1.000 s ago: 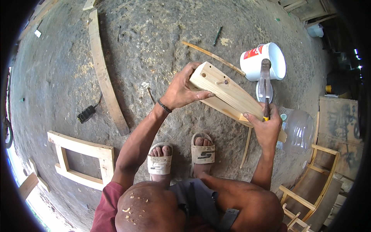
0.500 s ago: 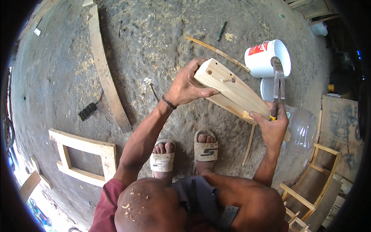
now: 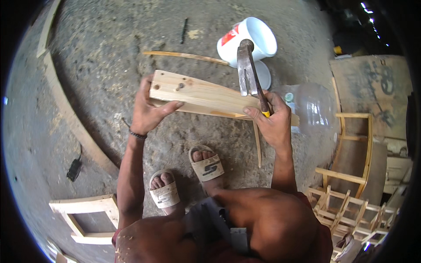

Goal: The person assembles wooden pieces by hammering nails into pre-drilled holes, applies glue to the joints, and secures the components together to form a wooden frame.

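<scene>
In front of me I hold a pale wooden frame off the ground, its wide face tilted up. Small holes and a nail show near its left end. My left hand grips that end, thumb along the near edge and fingers behind. At the opposite end my right hand pinches the wood with its thumb. The same hand keeps a claw hammer, its dark metal head pointing away from me and a yellow band showing on the handle. Most of the handle is hidden.
A white bucket lies on its side beyond the hammer, beside a clear plastic bottle. Thin wood strips lie about. Another wooden frame is at left; slatted frames stand at right. A long board crosses the left floor.
The held frame has swung from a slant to nearly level across my front. The whole view has turned, so bucket and bottle now appear further left. Both hands keep their hold.
</scene>
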Available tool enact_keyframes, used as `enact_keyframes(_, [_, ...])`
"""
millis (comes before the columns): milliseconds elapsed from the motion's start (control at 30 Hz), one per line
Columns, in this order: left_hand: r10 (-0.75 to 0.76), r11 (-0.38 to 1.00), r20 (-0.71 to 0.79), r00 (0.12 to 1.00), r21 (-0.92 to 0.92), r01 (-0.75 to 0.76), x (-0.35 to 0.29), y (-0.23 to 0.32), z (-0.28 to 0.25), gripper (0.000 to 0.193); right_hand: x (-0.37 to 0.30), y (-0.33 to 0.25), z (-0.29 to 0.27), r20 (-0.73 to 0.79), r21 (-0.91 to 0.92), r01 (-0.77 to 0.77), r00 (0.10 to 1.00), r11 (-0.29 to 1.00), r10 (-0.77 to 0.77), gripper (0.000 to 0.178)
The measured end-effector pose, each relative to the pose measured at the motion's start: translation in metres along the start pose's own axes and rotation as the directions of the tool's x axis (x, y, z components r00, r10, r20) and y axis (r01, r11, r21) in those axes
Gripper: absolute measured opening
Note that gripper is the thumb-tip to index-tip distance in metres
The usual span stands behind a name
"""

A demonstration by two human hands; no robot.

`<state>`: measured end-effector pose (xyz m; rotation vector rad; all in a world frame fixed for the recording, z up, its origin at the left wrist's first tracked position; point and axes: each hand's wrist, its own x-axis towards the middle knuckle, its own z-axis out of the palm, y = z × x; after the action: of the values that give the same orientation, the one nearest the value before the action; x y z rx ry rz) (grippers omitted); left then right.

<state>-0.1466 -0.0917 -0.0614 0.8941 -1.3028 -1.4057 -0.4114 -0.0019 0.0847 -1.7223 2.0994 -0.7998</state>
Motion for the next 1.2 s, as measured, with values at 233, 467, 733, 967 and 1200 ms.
enact_keyframes(233, [0.009, 1.0, 0.015, 1.0, 0.003, -0.009, -0.002, 0.004, -0.001, 0.07, -0.029, 0.037, -0.059, -0.33, -0.107, -0.304, 0.909, 0.947, 0.254, 0.021])
enact_keyframes(467, [0.005, 1.0, 0.024, 1.0, -0.019, -0.005, -0.004, 0.003, -0.005, 0.072, -0.056, 0.069, -0.061, -0.29, -0.075, -0.313, 0.915, 0.947, 0.28, 0.015])
enact_keyframes(733, [0.008, 1.0, 0.017, 1.0, 0.008, -0.008, -0.004, 0.003, -0.005, 0.071, -0.042, 0.053, -0.049, -0.247, -0.192, -0.205, 0.957, 0.96, 0.155, 0.018])
enact_keyframes(967, [0.011, 0.998, 0.002, 1.0, 0.064, -0.011, -0.004, 0.005, -0.005, 0.07, -0.04, 0.065, -0.071, -0.057, -0.273, -0.14, 0.99, 0.952, 0.129, 0.019])
enact_keyframes(1200, [0.05, 0.995, 0.0, 0.999, 0.087, -0.05, -0.004, 0.001, -0.006, 0.072, -0.036, 0.082, -0.073, -0.039, -0.251, -0.062, 0.998, 0.966, 0.054, 0.017])
